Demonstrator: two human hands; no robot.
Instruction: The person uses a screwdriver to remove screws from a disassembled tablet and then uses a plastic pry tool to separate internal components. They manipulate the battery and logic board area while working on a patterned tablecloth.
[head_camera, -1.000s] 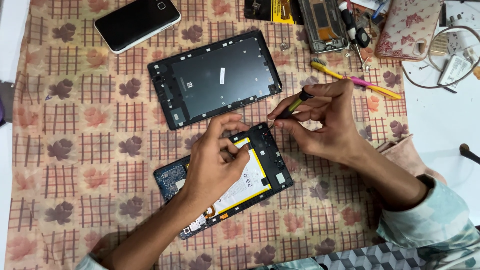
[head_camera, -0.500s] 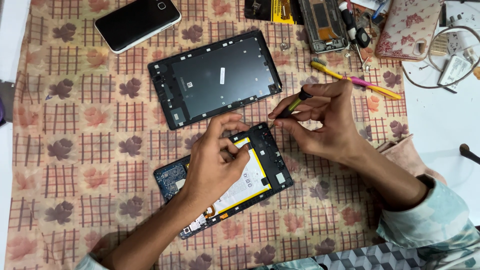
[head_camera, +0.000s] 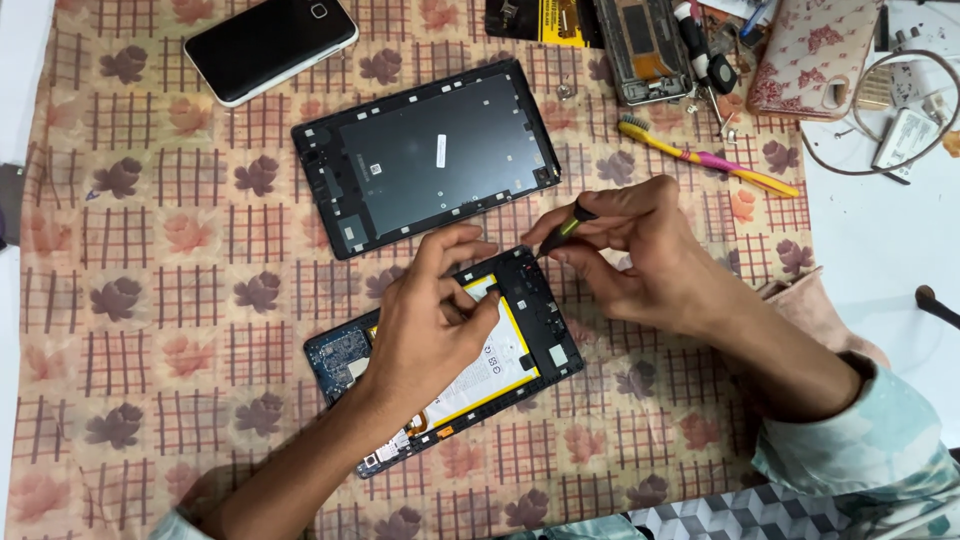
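Observation:
An opened tablet (head_camera: 520, 345) lies on the patterned cloth (head_camera: 170, 300), its white battery with yellow edging and blue circuit board exposed. My left hand (head_camera: 430, 325) rests flat on it, fingers pressing down near its upper edge. My right hand (head_camera: 635, 250) grips a small screwdriver (head_camera: 565, 228) with a yellow-green and black handle, its tip down at the tablet's top right corner. The tablet's removed black back cover (head_camera: 430, 150) lies inner side up just beyond both hands.
A black phone (head_camera: 270, 45) lies at the top left. A yellow and pink toothbrush (head_camera: 700, 155), a phone frame (head_camera: 650, 45), a floral phone case (head_camera: 815, 55), tools, cables and small parts crowd the top right. White table (head_camera: 880, 240) shows right.

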